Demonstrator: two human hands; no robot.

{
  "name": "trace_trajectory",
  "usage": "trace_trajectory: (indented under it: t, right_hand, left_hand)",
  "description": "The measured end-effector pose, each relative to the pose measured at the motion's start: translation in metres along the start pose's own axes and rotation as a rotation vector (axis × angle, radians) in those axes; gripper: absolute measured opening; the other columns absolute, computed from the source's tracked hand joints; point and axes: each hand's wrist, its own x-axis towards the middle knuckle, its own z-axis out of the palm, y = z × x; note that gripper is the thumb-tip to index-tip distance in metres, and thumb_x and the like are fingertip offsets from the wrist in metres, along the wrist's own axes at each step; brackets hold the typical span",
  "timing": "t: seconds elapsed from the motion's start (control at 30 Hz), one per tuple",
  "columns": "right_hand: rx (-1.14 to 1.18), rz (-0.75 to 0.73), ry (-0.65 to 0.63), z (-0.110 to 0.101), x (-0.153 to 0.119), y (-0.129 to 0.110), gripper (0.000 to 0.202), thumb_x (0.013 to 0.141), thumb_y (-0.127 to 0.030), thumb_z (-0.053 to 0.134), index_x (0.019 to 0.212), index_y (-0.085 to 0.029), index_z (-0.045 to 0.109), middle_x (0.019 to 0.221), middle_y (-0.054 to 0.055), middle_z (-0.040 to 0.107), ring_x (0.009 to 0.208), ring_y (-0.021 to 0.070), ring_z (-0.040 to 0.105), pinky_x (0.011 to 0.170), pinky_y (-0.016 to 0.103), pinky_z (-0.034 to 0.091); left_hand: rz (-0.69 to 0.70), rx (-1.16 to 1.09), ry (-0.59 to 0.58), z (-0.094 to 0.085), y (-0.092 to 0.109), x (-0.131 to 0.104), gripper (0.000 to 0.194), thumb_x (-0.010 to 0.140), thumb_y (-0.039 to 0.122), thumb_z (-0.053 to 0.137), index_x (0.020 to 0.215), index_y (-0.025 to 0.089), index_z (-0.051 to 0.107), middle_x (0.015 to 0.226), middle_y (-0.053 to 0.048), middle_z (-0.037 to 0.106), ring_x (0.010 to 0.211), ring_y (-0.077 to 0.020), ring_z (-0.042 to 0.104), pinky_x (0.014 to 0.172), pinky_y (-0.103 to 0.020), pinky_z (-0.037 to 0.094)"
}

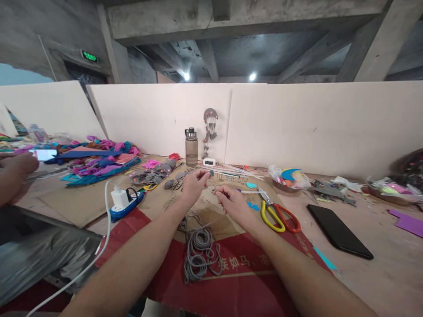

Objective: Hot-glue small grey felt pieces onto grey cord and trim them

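My left hand (194, 188) is closed in a pinch on a small dark grey piece (211, 173) above the cardboard. Lower and to the right, my right hand (231, 202) has thumb and forefinger pressed together; what they hold is too small to make out. Loops of grey yarn (200, 242) lie between my forearms on the red and brown cardboard (244, 281). Scissors (277, 215) with one yellow and one red handle rest beside my right wrist. Small blue scraps (253, 206) lie near that hand.
A bottle (191, 147), a small white clock (209, 162) and a grey moon hanging (210, 116) stand by the white partition. At right are a phone (339, 231) and a filled bowl (287, 180). A blue power strip (127, 207) and another person's hand (16, 171) are at left.
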Motion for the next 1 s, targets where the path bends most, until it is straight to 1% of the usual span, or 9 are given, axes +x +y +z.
trace_trajectory:
  t: [0.13, 0.23, 0.3, 0.37, 0.43, 0.5, 0.63, 0.8, 1.0]
  right_hand:
    - [-0.158, -0.249, -0.093, 0.003, -0.012, -0.019, 0.021, 0.09, -0.029, 0.041, 0.09, -0.021, 0.061, 0.077, 0.0, 0.06, 0.073, 0.0127, 0.054, 0.071, 0.026, 0.042]
    - [-0.297, -0.493, -0.271, 0.004, -0.02, -0.034, 0.026, 0.092, -0.031, 0.039, 0.097, -0.022, 0.063, 0.094, 0.004, 0.064, 0.09, 0.0156, 0.054, 0.083, 0.029, 0.041]
    - [-0.329, -0.525, -0.295, 0.002, -0.021, -0.037, 0.03, 0.093, -0.034, 0.036, 0.096, -0.023, 0.063, 0.095, 0.005, 0.064, 0.091, 0.0164, 0.055, 0.084, 0.03, 0.041]
    - [-0.359, -0.417, -0.159, -0.005, -0.015, -0.031, 0.032, 0.094, -0.036, 0.034, 0.091, -0.022, 0.063, 0.09, 0.005, 0.065, 0.087, 0.0165, 0.056, 0.081, 0.029, 0.042]
    - [-0.466, -0.227, 0.053, -0.014, -0.006, -0.016, 0.032, 0.094, -0.035, 0.033, 0.084, -0.02, 0.06, 0.082, 0.005, 0.064, 0.079, 0.0171, 0.056, 0.076, 0.03, 0.042]
    - [-0.62, -0.034, 0.193, -0.024, 0.003, 0.006, 0.021, 0.088, -0.031, 0.044, 0.089, -0.018, 0.06, 0.087, 0.009, 0.064, 0.085, 0.0205, 0.058, 0.079, 0.033, 0.041]
    - [-0.883, 0.247, 0.159, -0.031, 0.01, 0.046, 0.025, 0.076, -0.033, 0.059, 0.089, -0.012, 0.063, 0.089, 0.019, 0.065, 0.086, 0.0297, 0.061, 0.076, 0.041, 0.044]
    - [-0.866, 0.293, 0.124, -0.025, 0.01, 0.062, 0.012, 0.068, -0.019, 0.058, 0.078, -0.016, 0.064, 0.078, 0.015, 0.068, 0.07, 0.0241, 0.063, 0.061, 0.033, 0.045]
    - [-0.599, 0.275, 0.251, -0.028, 0.017, 0.043, 0.015, 0.066, -0.023, 0.055, 0.079, -0.019, 0.062, 0.068, 0.008, 0.066, 0.066, 0.0213, 0.062, 0.057, 0.029, 0.042]
  left_hand:
    - [0.012, -0.191, 0.185, -0.013, -0.004, 0.012, 0.026, 0.074, 0.041, 0.062, 0.08, 0.016, 0.063, 0.058, 0.002, 0.056, 0.047, -0.0073, 0.046, 0.045, -0.02, 0.033]
    - [-0.025, -0.426, 0.29, -0.023, -0.006, 0.02, 0.028, 0.072, 0.043, 0.064, 0.08, 0.016, 0.061, 0.064, 0.001, 0.059, 0.046, -0.0051, 0.044, 0.044, -0.019, 0.031]
    - [-0.07, -0.548, 0.319, -0.027, -0.006, 0.023, 0.03, 0.07, 0.043, 0.067, 0.081, 0.015, 0.06, 0.072, 0.0, 0.062, 0.048, -0.0042, 0.045, 0.045, -0.019, 0.031]
    - [-0.098, -0.621, 0.318, -0.028, -0.004, 0.022, 0.032, 0.067, 0.042, 0.07, 0.082, 0.015, 0.06, 0.076, -0.001, 0.063, 0.049, -0.0036, 0.045, 0.044, -0.018, 0.03]
    - [-0.105, -0.644, 0.288, -0.027, -0.001, 0.021, 0.031, 0.066, 0.041, 0.071, 0.079, 0.015, 0.06, 0.073, 0.0, 0.06, 0.047, -0.003, 0.042, 0.043, -0.019, 0.028]
    - [-0.11, -0.636, 0.254, -0.024, 0.001, 0.019, 0.03, 0.066, 0.041, 0.072, 0.075, 0.015, 0.06, 0.067, 0.002, 0.056, 0.045, -0.0029, 0.039, 0.042, -0.019, 0.028]
    - [-0.122, -0.59, 0.192, -0.018, 0.002, 0.017, 0.03, 0.066, 0.043, 0.071, 0.074, 0.016, 0.059, 0.066, 0.002, 0.054, 0.046, -0.0033, 0.037, 0.042, -0.018, 0.027]
    - [-0.14, -0.547, 0.091, -0.014, -0.003, 0.014, 0.033, 0.067, 0.046, 0.069, 0.078, 0.015, 0.062, 0.06, 0.004, 0.05, 0.046, -0.0039, 0.035, 0.043, -0.018, 0.025]
    - [-0.174, -0.522, 0.037, -0.012, 0.0, 0.011, 0.035, 0.064, 0.045, 0.072, 0.077, 0.014, 0.061, 0.052, 0.006, 0.044, 0.045, -0.0043, 0.034, 0.042, -0.019, 0.023]
